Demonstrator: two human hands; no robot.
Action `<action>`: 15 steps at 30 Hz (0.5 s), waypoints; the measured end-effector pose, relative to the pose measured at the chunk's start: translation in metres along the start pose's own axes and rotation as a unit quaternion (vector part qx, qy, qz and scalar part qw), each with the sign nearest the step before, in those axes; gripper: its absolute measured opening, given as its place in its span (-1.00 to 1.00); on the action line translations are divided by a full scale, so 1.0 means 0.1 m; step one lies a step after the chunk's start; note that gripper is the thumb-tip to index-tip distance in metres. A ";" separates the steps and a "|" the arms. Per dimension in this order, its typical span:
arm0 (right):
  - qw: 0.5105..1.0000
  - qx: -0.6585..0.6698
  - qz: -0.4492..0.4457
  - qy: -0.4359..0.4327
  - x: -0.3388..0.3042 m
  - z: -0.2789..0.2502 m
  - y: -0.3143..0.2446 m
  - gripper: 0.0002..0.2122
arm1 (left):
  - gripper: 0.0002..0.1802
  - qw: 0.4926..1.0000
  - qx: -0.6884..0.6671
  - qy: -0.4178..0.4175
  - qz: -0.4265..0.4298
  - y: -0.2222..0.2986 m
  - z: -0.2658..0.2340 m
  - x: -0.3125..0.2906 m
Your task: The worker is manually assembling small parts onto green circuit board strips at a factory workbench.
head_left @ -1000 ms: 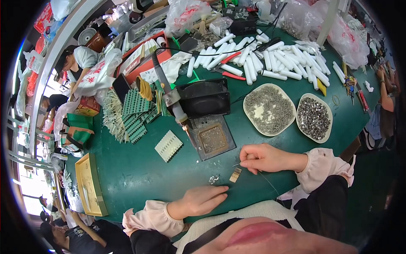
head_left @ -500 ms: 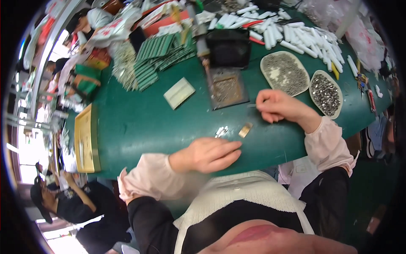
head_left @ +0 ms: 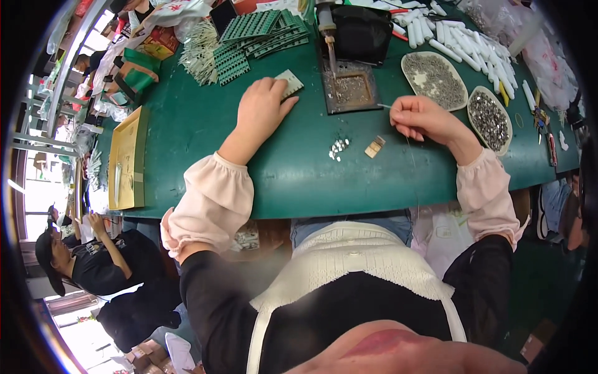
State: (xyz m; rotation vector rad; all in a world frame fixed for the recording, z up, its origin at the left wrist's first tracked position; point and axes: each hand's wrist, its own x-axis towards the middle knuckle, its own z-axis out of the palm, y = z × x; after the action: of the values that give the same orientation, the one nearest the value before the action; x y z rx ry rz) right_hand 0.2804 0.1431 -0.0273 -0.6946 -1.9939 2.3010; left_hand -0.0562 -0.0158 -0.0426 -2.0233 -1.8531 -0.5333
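Observation:
My left hand (head_left: 261,109) lies over the left part of a pale flat block (head_left: 291,82), its fingers reaching onto it and its thumb spread away. The hand hides part of the block. My right hand (head_left: 423,118) is closed in a pinch on a thin pale strand (head_left: 384,106) like solder wire, whose tip points left at the metal tray's corner. A fine line trails below that hand toward the table edge. Between the hands lie several small shiny metal pieces (head_left: 338,149) and a small gold-coloured block (head_left: 375,146).
A soldering iron (head_left: 330,43) points down over a dark square tray (head_left: 330,107). Green circuit boards (head_left: 261,34) are stacked behind my left hand. Two bowls of small metal parts (head_left: 464,103) (head_left: 507,146) stand right, white tubes (head_left: 464,47) behind. A yellow box (head_left: 138,162) sits left; a person (head_left: 106,262) works beyond.
My left hand has moved from the near table edge forward to the pale block. The right hand still pinches the strand near the tray. The view has shifted, showing the table higher up.

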 end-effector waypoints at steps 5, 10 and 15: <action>0.999 0.002 0.040 0.029 -0.12 0.09 -0.07 -0.79 | -0.66 0.991 0.076 0.014 0.109 -0.08 0.11 0.00; 0.997 -0.022 0.058 0.037 -0.10 0.08 -0.08 -0.81 | -0.70 0.967 0.195 -0.023 0.163 -0.13 0.10 0.01; 0.998 -0.002 0.046 0.038 -0.20 0.10 -0.16 -0.87 | -0.74 0.967 0.178 0.002 0.180 -0.07 -0.03 0.10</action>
State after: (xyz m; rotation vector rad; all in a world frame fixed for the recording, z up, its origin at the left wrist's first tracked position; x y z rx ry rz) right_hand 0.2908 0.1310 -0.0055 -0.8772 -1.9749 2.2817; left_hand -0.0626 -0.0079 -0.0352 -2.0324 -1.4028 -0.0952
